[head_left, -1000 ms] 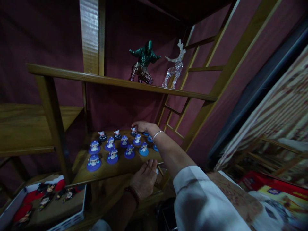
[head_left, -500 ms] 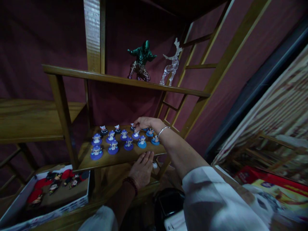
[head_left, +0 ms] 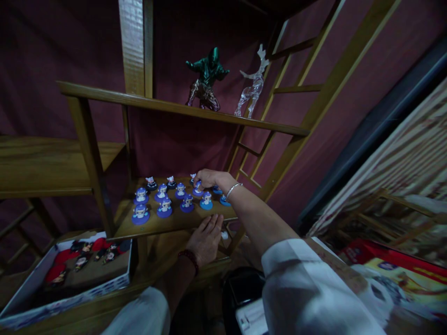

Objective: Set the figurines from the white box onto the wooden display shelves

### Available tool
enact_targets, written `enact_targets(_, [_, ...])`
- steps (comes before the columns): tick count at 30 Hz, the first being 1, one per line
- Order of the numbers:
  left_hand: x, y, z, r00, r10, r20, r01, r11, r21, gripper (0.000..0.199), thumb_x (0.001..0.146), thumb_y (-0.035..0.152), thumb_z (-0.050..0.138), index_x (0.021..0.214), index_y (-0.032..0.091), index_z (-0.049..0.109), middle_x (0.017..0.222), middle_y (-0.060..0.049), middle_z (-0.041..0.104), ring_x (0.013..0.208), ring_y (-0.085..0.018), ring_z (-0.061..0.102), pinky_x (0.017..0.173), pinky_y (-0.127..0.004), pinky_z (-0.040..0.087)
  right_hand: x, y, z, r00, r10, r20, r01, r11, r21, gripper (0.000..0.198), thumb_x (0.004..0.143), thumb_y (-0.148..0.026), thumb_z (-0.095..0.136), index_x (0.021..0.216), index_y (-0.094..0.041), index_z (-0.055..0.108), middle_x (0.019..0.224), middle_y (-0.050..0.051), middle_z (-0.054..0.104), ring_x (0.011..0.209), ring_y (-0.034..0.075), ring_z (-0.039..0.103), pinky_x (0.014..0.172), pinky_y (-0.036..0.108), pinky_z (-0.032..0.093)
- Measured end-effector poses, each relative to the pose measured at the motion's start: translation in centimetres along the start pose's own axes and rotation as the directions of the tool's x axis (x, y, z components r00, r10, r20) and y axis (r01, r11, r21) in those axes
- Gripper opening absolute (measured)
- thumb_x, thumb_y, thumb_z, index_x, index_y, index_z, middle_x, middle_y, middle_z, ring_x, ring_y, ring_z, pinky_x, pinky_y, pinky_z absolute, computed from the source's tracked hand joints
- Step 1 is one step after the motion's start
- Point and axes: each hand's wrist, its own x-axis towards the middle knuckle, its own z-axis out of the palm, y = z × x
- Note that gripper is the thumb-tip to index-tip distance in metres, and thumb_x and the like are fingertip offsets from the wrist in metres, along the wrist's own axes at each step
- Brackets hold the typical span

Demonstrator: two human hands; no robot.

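Observation:
On the wooden shelf (head_left: 153,226) stand several small figurines in rows. The front ones, such as this purple-based figurine (head_left: 164,208), have round purple or blue bases; the back row has black-and-white figurines with dark bases. My right hand (head_left: 211,178) reaches over the rows, its fingers curled down and pressed together at a black-and-white figurine (head_left: 193,177) in the back row. The fingertips and part of that figurine are hidden. My left hand (head_left: 206,239) rests flat on the shelf's front edge, fingers stretched out, holding nothing.
Above, a green-and-bronze crouching statue (head_left: 206,79) and a clear deer ornament (head_left: 252,88) stand on the upper shelf (head_left: 157,106). An open box (head_left: 87,293) with several red-and-black figures sits low at left. Lattice posts (head_left: 296,139) rise at right.
The view has shifted slightly, so the shelf contents sit a little differently in it. My right hand stays at the back-row figurine, now covering more of the blue-based figurines at right.

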Motion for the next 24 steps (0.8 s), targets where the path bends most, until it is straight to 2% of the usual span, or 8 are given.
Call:
enact_targets(6, [0.1, -0.1, 0.0, 1.000, 0.004, 0.015, -0.004, 1.000, 0.004, 0.042, 0.081, 0.024, 0.036, 0.118, 0.008, 0.049, 0.138, -0.011, 0.030, 0.125, -0.025, 0.027, 0.104, -0.037, 0.016, -0.1, 0.2, 0.0, 1.000, 0.024, -0.015, -0.024, 1.000, 0.004, 0.037, 0.063, -0.021, 0.065, 0.100, -0.021, 0.065, 0.093, 0.002, 0.066, 0.078, 0.014, 0.060, 0.058, 0.016, 0.039])
enact_targets(10, [0.1, -0.1, -0.1, 0.999, 0.007, 0.043, -0.008, 1.000, 0.009, 0.044, 0.081, 0.024, 0.036, 0.120, 0.008, 0.048, 0.139, -0.011, 0.029, 0.126, -0.024, 0.025, 0.104, -0.036, 0.017, -0.2, 0.3, 0.0, 1.000, -0.005, 0.016, 0.005, 1.000, -0.008, 0.038, 0.064, -0.021, 0.064, 0.102, -0.019, 0.063, 0.098, 0.003, 0.065, 0.082, 0.014, 0.059, 0.061, 0.015, 0.040])
enact_targets(17, [0.1, -0.1, -0.2, 0.996, 0.015, 0.086, -0.015, 1.000, 0.002, 0.046, 0.080, 0.025, 0.037, 0.122, 0.007, 0.045, 0.139, -0.012, 0.027, 0.126, -0.024, 0.025, 0.104, -0.036, 0.017, -0.5, -0.5, -0.5, 0.997, 0.028, 0.072, -0.024, 0.998, -0.056, 0.040, 0.066, -0.019, 0.062, 0.105, -0.019, 0.061, 0.101, 0.004, 0.064, 0.086, 0.016, 0.059, 0.064, 0.016, 0.040])
enact_targets(21, [0.1, -0.1, -0.2, 0.998, 0.012, 0.065, -0.012, 1.000, 0.002, 0.044, 0.081, 0.024, 0.035, 0.121, 0.008, 0.047, 0.139, -0.012, 0.029, 0.126, -0.024, 0.025, 0.104, -0.036, 0.017, -1.1, -0.6, -0.9, 0.994, 0.073, 0.085, -0.073, 0.997, -0.010, 0.050, 0.064, -0.022, 0.065, 0.113, -0.023, 0.056, 0.110, 0.004, 0.060, 0.087, 0.017, 0.059, 0.068, 0.019, 0.043])
enact_targets(24, [0.1, -0.1, -0.3, 0.998, 0.014, 0.066, -0.014, 1.000, -0.004, 0.043, 0.081, 0.024, 0.035, 0.119, 0.008, 0.048, 0.139, -0.012, 0.029, 0.126, -0.025, 0.025, 0.104, -0.036, 0.016, -1.7, 0.0, -1.1, 0.996, 0.078, 0.038, -0.081, 0.995, 0.065, 0.055, 0.064, -0.024, 0.066, 0.118, -0.025, 0.052, 0.112, 0.002, 0.059, 0.085, 0.016, 0.059, 0.068, 0.019, 0.044])
